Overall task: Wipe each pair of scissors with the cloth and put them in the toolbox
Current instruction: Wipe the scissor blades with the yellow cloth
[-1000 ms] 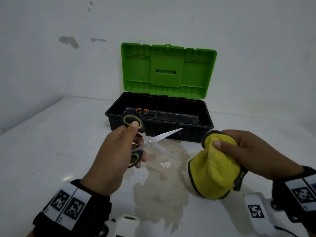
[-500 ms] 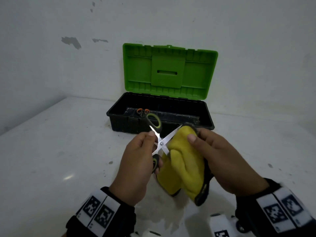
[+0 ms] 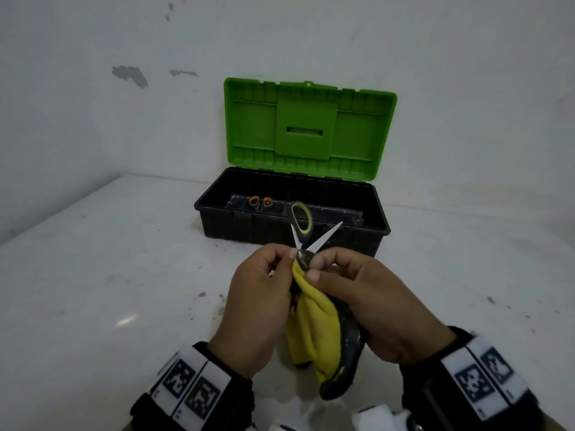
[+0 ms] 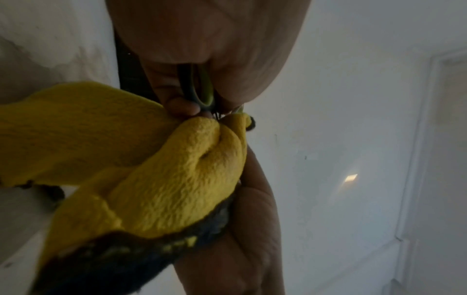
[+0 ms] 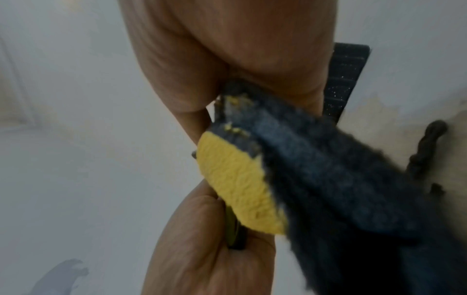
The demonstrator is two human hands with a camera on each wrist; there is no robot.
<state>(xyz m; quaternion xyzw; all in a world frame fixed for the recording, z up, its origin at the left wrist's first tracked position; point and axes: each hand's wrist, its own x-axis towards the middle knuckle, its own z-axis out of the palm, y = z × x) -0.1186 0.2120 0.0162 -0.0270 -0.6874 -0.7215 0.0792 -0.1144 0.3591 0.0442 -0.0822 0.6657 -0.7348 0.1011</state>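
My left hand [image 3: 264, 293] grips the green-and-black scissors [image 3: 303, 227] by the lower handle, seen close up as the scissors handle [image 4: 202, 87]. The blades stand spread apart, one silver blade [image 3: 326, 239] pointing up and right. My right hand [image 3: 351, 293] holds the yellow cloth [image 3: 314, 325] with its dark edge, pinched against the scissors at the pivot. The cloth [image 4: 156, 165] hangs down between both hands; the cloth [image 5: 237, 189] hides the lower blade. Behind them stands the black toolbox [image 3: 381, 225], its green lid [image 3: 306, 129] upright, with orange-handled scissors [image 3: 260, 201] inside.
The toolbox sits on a white table [image 3: 109, 275] against a white wall [image 3: 93, 104]. Dark specks [image 3: 202, 294] and stains mark the tabletop near the hands. Open tabletop lies to the left and right of the box.
Both hands came together: the right hand brought the cloth from the right up onto the scissors. The scissors turned from lying sideways to standing upright, and the hands rose off the table.
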